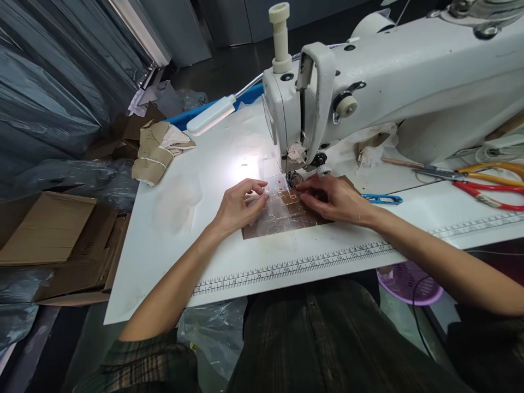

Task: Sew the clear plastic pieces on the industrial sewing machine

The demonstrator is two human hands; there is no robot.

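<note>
Our right hand (331,197), fingertips bunched narrow just right of the presser foot (293,180), is the nearer one; our left hand (241,204) sits left of it, thumb-finger gap small, and we can't tell whether either pinches anything. Plastic-covered brown sheet (295,219) lies on our side of the foot, long axis roughly left-right. Ruler strip (286,269), closer to us, reads 10, 12; no legible brands.

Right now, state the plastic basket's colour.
The plastic basket is purple; it shows in the head view.
</note>
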